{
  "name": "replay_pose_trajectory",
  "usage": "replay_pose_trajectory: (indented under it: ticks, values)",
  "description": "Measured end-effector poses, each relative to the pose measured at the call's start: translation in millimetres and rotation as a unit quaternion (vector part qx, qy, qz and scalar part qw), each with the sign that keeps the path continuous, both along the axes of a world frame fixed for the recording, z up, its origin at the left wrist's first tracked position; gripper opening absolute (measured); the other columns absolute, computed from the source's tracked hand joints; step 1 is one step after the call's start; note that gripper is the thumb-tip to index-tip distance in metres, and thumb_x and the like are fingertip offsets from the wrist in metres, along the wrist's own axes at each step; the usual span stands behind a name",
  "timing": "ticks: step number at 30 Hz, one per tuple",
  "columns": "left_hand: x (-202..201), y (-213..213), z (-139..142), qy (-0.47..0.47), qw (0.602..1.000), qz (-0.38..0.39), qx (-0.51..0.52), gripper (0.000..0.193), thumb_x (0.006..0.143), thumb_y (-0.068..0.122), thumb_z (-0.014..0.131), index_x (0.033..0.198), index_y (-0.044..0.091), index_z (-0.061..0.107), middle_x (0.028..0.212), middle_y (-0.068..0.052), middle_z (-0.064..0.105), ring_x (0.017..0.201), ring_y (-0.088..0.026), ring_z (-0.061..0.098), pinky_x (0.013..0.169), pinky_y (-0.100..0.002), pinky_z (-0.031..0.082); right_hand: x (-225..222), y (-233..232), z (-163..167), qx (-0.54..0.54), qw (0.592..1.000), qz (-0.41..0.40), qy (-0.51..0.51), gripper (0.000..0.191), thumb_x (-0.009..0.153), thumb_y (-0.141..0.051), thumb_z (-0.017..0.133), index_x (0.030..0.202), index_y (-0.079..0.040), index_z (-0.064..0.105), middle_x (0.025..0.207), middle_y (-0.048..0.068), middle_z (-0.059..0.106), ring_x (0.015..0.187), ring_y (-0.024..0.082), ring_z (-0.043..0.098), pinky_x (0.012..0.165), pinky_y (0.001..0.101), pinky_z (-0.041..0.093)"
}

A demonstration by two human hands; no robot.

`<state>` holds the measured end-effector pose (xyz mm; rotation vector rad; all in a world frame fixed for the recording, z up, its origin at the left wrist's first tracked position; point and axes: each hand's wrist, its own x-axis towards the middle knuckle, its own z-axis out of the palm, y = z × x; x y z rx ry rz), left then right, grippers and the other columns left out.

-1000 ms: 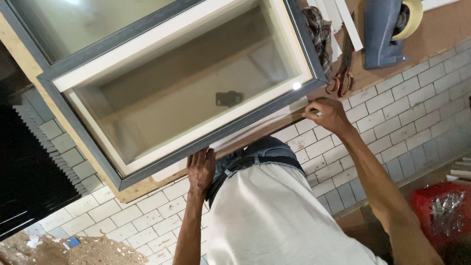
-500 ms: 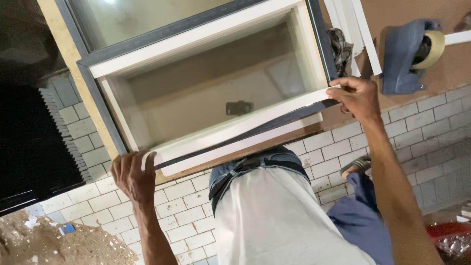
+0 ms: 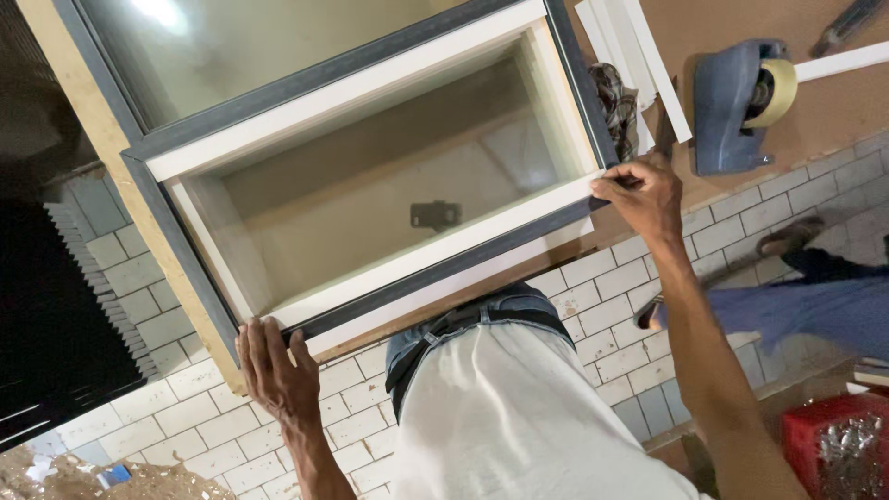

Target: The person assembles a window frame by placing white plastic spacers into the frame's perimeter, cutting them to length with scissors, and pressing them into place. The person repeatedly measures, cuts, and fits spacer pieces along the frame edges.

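Pressing flat with open fingers, the person's left hand (image 3: 273, 370) rests on the near left corner of the window frame (image 3: 176, 250), while the right hand (image 3: 644, 190) pinches the far end of a long white trim strip (image 3: 435, 255) at the frame's near right corner. The strip lies along the near inner edge of the frame, which sits on a brown workbench (image 3: 815, 111) and overhangs its near edge above a white tiled floor (image 3: 611, 278). The strip looks thin, light and springy, likely to bow if held at one end only, so a hold at both ends suits it; the glazed frame looks heavy and rigid, its glass fragile. Beyond the right hand lie more white strips (image 3: 630, 46), a checked cloth (image 3: 616, 102) and a blue tape dispenser (image 3: 732, 102).
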<state>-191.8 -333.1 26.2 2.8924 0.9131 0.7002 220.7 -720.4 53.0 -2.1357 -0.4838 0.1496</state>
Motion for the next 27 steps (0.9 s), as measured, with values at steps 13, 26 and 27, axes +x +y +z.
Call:
replay_pose_trajectory:
  ticks: [13, 26, 27]
  values:
    - [-18.3, -1.2, -14.4, 0.006, 0.999, 0.033, 0.024, 0.037, 0.116, 0.038, 0.055, 0.119, 0.006, 0.074, 0.130, -0.013, 0.074, 0.133, -0.028, 0.064, 0.127, -0.051, 0.037, 1.9, -122.3, -33.9, 0.075, 0.982, -0.141, 0.102, 0.024, 0.091, 0.006, 0.074, 0.114, 0.006, 0.071, 0.110, 0.011, 0.076, 0.095, 0.013, 0.073, 0.083, 0.0229, 0.060]
    - [148.8, -59.4, 31.6, -0.154, 0.965, -0.184, -0.108, 0.008, 0.099, 0.013, 0.074, 0.105, 0.009, 0.075, 0.116, -0.008, 0.076, 0.116, -0.023, 0.070, 0.120, -0.050, 0.047, 48.3, -108.4, -41.6, -0.164, 0.968, -0.097, -0.162, 0.034, 0.088, -0.006, 0.077, 0.122, -0.002, 0.073, 0.100, 0.017, 0.074, 0.089, 0.030, 0.074, 0.079, 0.0404, 0.059]
    - [165.0, -68.8, 41.7, -0.144, 0.960, -0.212, -0.109, 0.007, 0.096, 0.011, 0.075, 0.102, 0.009, 0.075, 0.113, -0.008, 0.077, 0.114, -0.023, 0.071, 0.118, -0.050, 0.048, 60.7, -99.1, -42.0, -0.204, 0.957, -0.105, -0.176, 0.032, 0.088, -0.006, 0.076, 0.119, -0.002, 0.074, 0.098, 0.019, 0.074, 0.087, 0.034, 0.073, 0.078, 0.0443, 0.059]
